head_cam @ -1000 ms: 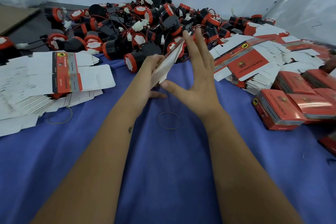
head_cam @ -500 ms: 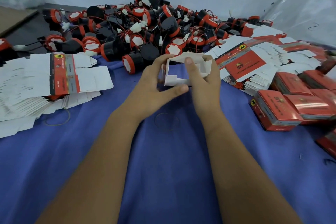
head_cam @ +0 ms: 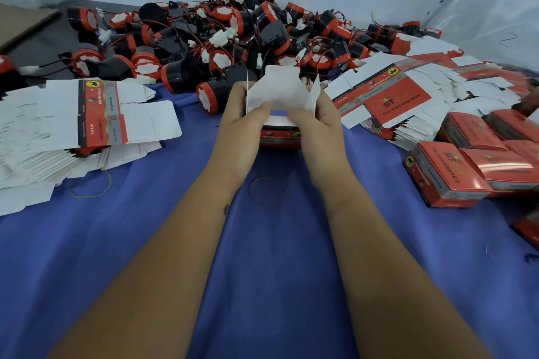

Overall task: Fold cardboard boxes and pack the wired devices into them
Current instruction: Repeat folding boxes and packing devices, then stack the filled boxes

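Observation:
A small cardboard box (head_cam: 280, 93) with white flaps and a red printed side stands between my hands at the middle of the blue cloth. My left hand (head_cam: 243, 116) grips its left side, thumb on the near white flap. My right hand (head_cam: 316, 118) grips the right side, thumb also pressing that flap. The far flaps stick upward. Behind the box lies a big heap of black-and-red wired devices (head_cam: 233, 38) with white connectors.
Flat unfolded cartons (head_cam: 73, 125) are stacked at the left, another fanned stack (head_cam: 408, 96) at the right. Several closed red boxes (head_cam: 466, 166) sit at the right edge. Rubber bands (head_cam: 90, 186) lie on the blue cloth (head_cam: 277, 271). A white wall stands behind.
The flat carton held edge-on a second ago has been opened into a box shape and turned; both thumbs have now moved onto its near flap.

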Tool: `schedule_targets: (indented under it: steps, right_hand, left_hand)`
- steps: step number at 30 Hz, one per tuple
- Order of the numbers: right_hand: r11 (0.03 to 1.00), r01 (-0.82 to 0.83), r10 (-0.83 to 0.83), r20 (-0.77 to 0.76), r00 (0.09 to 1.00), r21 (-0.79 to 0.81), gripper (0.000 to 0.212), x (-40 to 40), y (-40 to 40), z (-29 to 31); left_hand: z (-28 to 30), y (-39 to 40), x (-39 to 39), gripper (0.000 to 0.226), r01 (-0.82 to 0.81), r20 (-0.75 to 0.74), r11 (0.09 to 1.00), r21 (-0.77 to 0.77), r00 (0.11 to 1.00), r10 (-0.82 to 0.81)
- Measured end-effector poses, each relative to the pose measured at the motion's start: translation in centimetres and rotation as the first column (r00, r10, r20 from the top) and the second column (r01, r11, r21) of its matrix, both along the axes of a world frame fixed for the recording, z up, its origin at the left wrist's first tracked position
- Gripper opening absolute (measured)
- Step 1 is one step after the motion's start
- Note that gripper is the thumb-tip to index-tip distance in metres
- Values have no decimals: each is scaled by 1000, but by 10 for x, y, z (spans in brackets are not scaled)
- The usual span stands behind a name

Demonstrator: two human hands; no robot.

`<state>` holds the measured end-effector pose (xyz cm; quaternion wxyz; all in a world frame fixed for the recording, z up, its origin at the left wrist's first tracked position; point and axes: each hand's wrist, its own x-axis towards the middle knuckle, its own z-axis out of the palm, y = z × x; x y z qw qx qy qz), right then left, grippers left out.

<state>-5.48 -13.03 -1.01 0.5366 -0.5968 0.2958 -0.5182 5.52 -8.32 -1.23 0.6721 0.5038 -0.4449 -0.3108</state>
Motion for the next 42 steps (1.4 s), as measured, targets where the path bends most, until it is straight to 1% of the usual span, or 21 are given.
schedule_targets:
  steps: [2,4,5,6,8,10,11,12,13,15,18,22,24,26,29,31,33,36,39,40,42]
  right_hand:
    - [1000,14,-14,-2,1000,21,41,1,-1,-1]
    - [999,9,-9,5,1000,47,42,2,-2,-3]
    - [999,5,-5,-1,1000,50,42,2,-1,-3]
    - [999,4,-4,-7,1000,46,42,3,-1,-3]
    - [999,-9,9,1,1000,42,40,4,0,-3]
    - [991,-98,90,94,992,89,29,5,2,-2]
    - [972,-183,153,192,969,149,22,5,2,1]
    - [942,-260,192,295,936,211,23,5,1,2]
    - [914,-311,205,364,909,260,32,5,0,4]
    - [887,-341,206,393,896,311,46,1,-2,7]
    - [845,-424,272,421,865,325,53,-3,-4,10]
    - [884,-358,269,301,915,299,36,1,-6,6]
    - [916,-314,248,262,933,249,36,4,-7,4]
    - [937,-295,246,247,937,187,40,4,-6,2]
    - [957,-262,230,230,946,122,31,3,-4,3]
    - [930,-321,256,313,914,177,21,1,-4,4]
    - [940,-301,249,282,927,159,17,0,-4,4]
    - [989,-145,143,65,988,28,28,3,-3,0]
    - [997,-63,63,7,998,-39,38,1,-3,-2]
    - [998,-61,61,17,998,-25,35,1,-4,-1]
    - [993,-68,60,88,994,97,20,1,-4,2]
  left_hand:
    - [1,-1,-1,21,83,-55,997,-11,995,-83]
    - [3,-2,1,42,160,-186,987,-37,969,-164]
    - [3,-2,2,46,157,-219,986,-46,962,-164]
    - [2,-3,3,41,134,-193,990,-35,971,-138]
    - [1,-2,2,29,86,-36,996,0,996,-86]
    - [0,-3,2,35,29,41,999,-12,999,-29]
    - [-1,-4,3,37,8,30,1000,-26,1000,-7]
    - [-1,-5,4,37,-10,15,999,-37,1000,11]
    - [-1,-5,5,36,-26,-5,999,-41,1000,26]
    - [-2,-8,7,35,-45,-40,999,-30,998,43]
    - [-3,-10,9,32,-66,-108,998,-11,992,65]
    - [-3,-9,9,34,-53,-97,998,-31,994,49]
    - [-2,-6,7,41,-50,-63,993,-110,997,43]
    - [0,-5,6,37,-52,-29,987,-150,998,48]
    - [1,-3,5,28,-8,-87,991,-133,996,-4]
    - [1,-1,4,22,57,-186,994,-96,980,-74]
    - [1,0,4,19,51,-130,997,-57,990,-58]
    - [0,0,7,23,9,-39,999,-49,999,-11]
    - [-2,1,6,34,-31,40,998,-59,999,33]
    - [-3,1,4,36,-35,29,998,-57,999,37]
    - [2,0,4,32,-63,-85,997,-40,995,60]
